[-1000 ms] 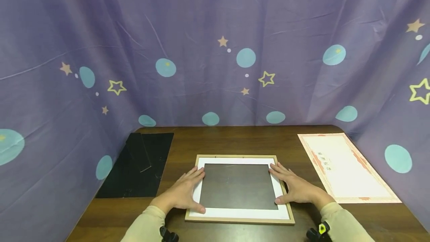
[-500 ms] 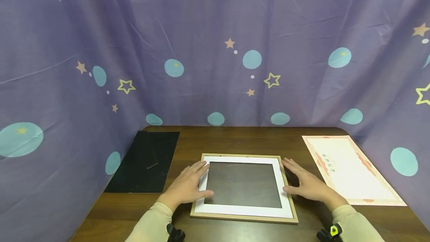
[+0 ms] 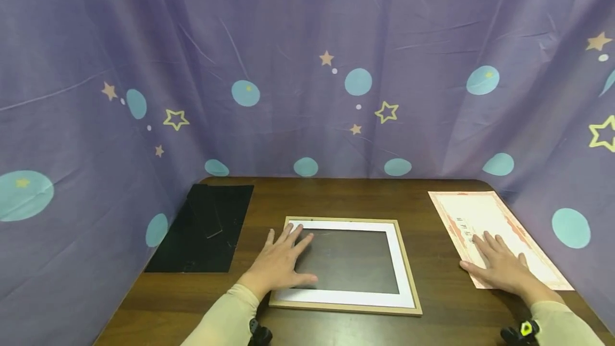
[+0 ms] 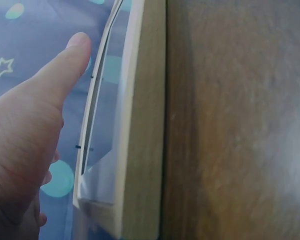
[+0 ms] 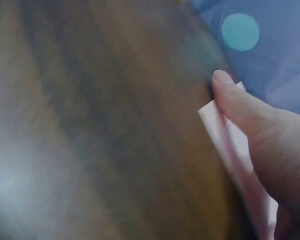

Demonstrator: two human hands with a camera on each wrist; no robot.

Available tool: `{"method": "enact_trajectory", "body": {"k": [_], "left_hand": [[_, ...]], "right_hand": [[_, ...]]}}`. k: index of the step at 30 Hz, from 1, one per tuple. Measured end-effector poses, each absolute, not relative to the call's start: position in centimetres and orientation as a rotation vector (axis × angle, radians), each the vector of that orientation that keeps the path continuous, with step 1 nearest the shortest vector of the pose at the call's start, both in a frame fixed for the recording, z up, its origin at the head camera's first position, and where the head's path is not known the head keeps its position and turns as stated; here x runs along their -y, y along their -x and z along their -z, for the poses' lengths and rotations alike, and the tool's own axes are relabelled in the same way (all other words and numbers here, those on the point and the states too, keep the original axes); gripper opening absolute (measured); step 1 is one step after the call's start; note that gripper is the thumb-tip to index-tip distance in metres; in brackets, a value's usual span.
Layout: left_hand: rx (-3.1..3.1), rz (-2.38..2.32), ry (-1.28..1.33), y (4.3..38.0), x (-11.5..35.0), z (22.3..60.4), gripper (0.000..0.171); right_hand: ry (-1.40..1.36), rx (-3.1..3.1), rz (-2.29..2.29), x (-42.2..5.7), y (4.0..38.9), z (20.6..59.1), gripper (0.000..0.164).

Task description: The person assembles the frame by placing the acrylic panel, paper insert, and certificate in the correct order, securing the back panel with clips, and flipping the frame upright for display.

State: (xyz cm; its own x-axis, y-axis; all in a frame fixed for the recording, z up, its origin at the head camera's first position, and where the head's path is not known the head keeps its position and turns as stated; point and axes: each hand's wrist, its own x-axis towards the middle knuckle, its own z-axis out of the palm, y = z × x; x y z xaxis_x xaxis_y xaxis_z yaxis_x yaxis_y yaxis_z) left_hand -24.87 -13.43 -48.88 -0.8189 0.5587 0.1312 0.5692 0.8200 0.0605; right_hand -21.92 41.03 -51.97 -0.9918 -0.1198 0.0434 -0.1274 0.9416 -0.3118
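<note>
A picture frame [image 3: 408, 266] with a light wooden rim, a white mat [image 3: 351, 298] and a dark grey centre lies flat on the table. My left hand [image 3: 278, 267] is over its left side, fingers spread and straight, overlapping the mat and the dark centre. In the left wrist view, the thumb [image 4: 60, 75] extends beside the frame's wooden edge [image 4: 142, 125]. My right hand [image 3: 502, 268] lies over the near left part of a certificate [image 3: 485, 210] with a pinkish border, fingers spread. The right wrist view has the thumb [image 5: 240, 107] at the paper's edge.
A black backing board [image 3: 192, 250] with a folded stand outline lies at the left of the brown wooden table [image 3: 346, 196]. A purple curtain [image 3: 288, 95] with stars and blue dots encloses the back and sides.
My right hand has left the frame's right edge and moved right onto the certificate. My left hand has shifted slightly inward over the frame, fingers more spread. The frame stays on the table.
</note>
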Motion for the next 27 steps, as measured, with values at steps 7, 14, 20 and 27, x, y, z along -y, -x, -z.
{"method": "enact_trajectory", "body": {"k": [7,14,20,27], "left_hand": [[2.912,0.106,0.935,24.4,12.3,49.4,0.101],[2.816,0.07,1.04,23.5,8.4,49.0,0.099],[2.766,0.052,1.179,22.8,3.1,48.6,0.099],[2.803,-0.029,1.331,22.3,-4.1,47.2,0.098]], "right_hand": [[-0.172,3.083,-0.53,-37.9,22.1,52.7,0.091],[-0.222,3.074,-0.516,-33.4,23.6,52.6,0.094],[-0.239,3.076,-0.504,-31.9,23.4,52.5,0.094],[-0.161,3.051,-0.606,-34.8,23.4,50.9,0.092]]}}
